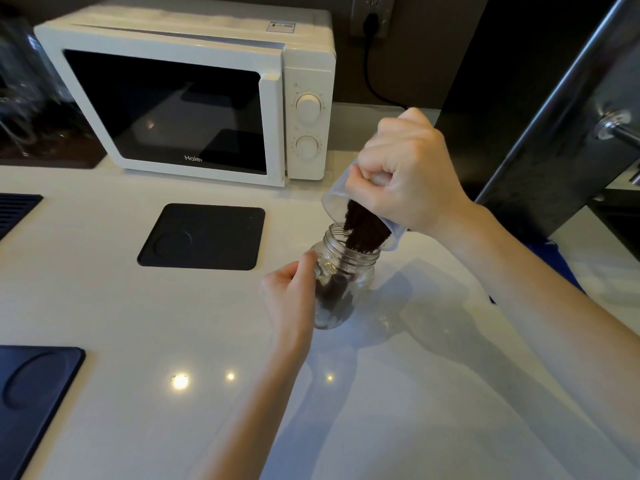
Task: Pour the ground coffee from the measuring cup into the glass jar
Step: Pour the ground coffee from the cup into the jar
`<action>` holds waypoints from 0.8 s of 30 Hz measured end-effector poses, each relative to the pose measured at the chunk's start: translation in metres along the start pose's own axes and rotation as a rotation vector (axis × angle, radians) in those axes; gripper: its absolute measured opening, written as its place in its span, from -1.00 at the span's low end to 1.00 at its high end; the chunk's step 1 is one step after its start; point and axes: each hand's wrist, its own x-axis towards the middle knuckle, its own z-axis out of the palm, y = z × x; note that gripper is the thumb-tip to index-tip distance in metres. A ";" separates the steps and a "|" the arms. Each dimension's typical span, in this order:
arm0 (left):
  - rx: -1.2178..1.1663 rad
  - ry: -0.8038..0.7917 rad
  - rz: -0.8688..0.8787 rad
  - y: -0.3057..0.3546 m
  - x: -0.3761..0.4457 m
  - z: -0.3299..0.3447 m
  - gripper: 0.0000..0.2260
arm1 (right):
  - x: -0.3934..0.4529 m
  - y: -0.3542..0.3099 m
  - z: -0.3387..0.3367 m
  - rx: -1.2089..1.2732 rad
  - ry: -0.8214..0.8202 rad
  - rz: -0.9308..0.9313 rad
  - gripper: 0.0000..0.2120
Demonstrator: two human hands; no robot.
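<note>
A small clear glass jar [360,271] stands upright on the white counter, with dark ground coffee piled in its lower half. My left hand [291,299] grips the jar's left side. Above it my right hand [408,171] holds a clear plastic measuring cup [334,199], tipped steeply with its mouth down over the jar's rim. Dark ground coffee [363,230] slides out of the cup into the jar's opening. Most of the cup is hidden by my fingers.
A white microwave [187,95] stands at the back of the counter. A black square mat [202,237] lies left of the jar, another dark mat [31,403] at the near left edge. A metal post [554,133] rises at the right.
</note>
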 end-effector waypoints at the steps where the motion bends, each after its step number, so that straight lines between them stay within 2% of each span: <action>1: 0.005 -0.001 -0.001 0.000 0.000 0.000 -0.58 | 0.000 0.000 0.000 -0.009 -0.001 -0.002 -0.58; 24: -0.022 -0.030 -0.006 0.004 -0.002 0.006 -0.56 | 0.002 0.001 0.002 -0.109 -0.023 -0.035 -0.64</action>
